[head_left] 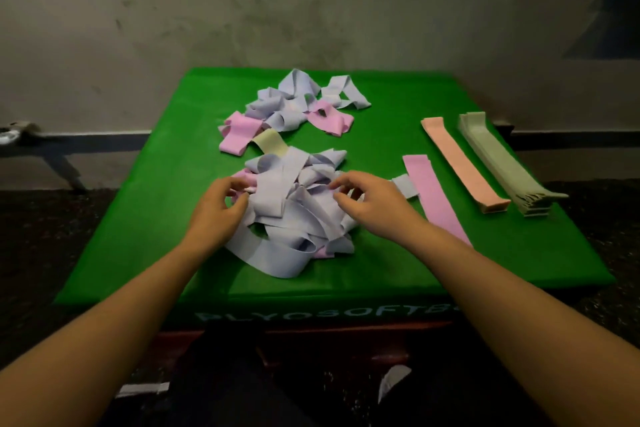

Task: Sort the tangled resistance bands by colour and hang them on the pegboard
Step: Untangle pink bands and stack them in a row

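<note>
A green bench (pixel 398 246) is seen from above, with two tangles of bands lying on it. The near tangle (pixel 294 211), mostly lilac with a little pink showing, is worked by both hands. The left hand (pixel 218 204) is set on its left edge, fingers curled, and a lilac strand appears to be pinched between thumb and fingertips. The right hand (pixel 370 201) is laid on its right side, fingers bent onto the bands; whether a strand is actually gripped cannot be told. The far tangle (pixel 291 107), of lilac and pink bands, lies apart toward the wall, with a yellow band (pixel 272 142) between the two tangles. On the right, sorted bands are laid out flat side by side: a pink band (pixel 433 198), a peach stack (pixel 464 166) and a pale green stack (pixel 502 163).
</note>
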{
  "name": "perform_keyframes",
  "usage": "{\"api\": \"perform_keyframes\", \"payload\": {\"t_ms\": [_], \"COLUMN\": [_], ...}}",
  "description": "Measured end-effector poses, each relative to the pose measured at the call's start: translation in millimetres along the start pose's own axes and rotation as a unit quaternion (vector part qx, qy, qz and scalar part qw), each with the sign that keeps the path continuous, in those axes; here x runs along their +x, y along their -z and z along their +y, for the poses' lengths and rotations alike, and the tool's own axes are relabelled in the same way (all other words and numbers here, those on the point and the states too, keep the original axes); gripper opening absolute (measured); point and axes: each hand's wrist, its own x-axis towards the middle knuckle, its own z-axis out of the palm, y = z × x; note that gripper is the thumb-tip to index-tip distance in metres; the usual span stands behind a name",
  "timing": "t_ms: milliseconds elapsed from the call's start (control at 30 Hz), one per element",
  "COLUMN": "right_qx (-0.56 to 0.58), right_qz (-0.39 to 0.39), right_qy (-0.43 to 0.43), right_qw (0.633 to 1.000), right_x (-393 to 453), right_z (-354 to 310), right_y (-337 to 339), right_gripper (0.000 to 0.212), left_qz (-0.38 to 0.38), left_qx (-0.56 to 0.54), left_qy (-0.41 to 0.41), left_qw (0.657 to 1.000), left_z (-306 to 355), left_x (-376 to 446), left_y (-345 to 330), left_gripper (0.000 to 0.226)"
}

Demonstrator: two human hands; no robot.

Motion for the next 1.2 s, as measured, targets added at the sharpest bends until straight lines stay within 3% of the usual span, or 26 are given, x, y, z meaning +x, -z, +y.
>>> {"api": "perform_keyframes", "payload": {"t_ms": [400,533,633,733,1000,1200], "right_qx": [-0.105,-0.143,-0.234,-0.302,-0.151,0.05], "right_qz": [-0.076,-0.1,-0.134,-0.13,-0.07,-0.063], "right_qy": [0.082,0.066,0.031,0.024,0.107,0.04], "right_qw": [0.988,0.982,0.962,0.944,0.98,0.996], "right_x": [104,135,153,156,135,112], "right_z": [-41,-52,-49,-43,-65,-97], "right_y": [-81,-112,-127,-135,-101,-59], "right_gripper": [0.023,0.031,0.038,0.023,0.022,0.012], "left_qz": [0.098,0.093,0.1,0.104,0.126,0.051], "left_qx": [-0.051,-0.044,-0.048,-0.065,-0.106,-0.12], "left_qy": [0.057,0.05,0.047,0.037,0.023,0.028], "left_qw": [0.992,0.993,0.993,0.992,0.986,0.991], "left_z": [-36,-36,-38,-40,-34,-18], "left_x": [12,9,9,9,0,-1], "left_y": [-6,-9,-9,-11,-10,-3], "left_gripper": [0.006,0.008,0.008,0.01,0.076,0.072]}}
